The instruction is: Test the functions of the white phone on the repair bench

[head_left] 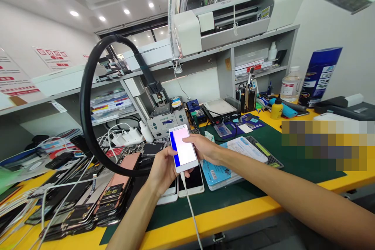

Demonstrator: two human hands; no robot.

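A white smartphone (pixel 185 152) is held up over the bench, its screen lit white with a blue strip along the left side. My left hand (pixel 164 166) is closed around its left edge, thumb on the screen's left side. At the right edge is my right hand (pixel 206 149), with a digit on the upper screen and its other fingers largely hidden by the phone. A white charging cable (pixel 190 203) runs from the phone's bottom end down past the bench edge. Below, another phone (pixel 195 183) with a dark screen lies on the green mat (pixel 228 203).
Stacked phone parts (pixel 114 195) and tangled cables crowd the left. A thick black hose (pixel 84 97) arches up near my left arm. Blue-and-white packets (pixel 218 168) lie right of the phone. Behind stand a grey tool station (pixel 168 123), a yellow bottle (pixel 276 108) and a blue can (pixel 319 78).
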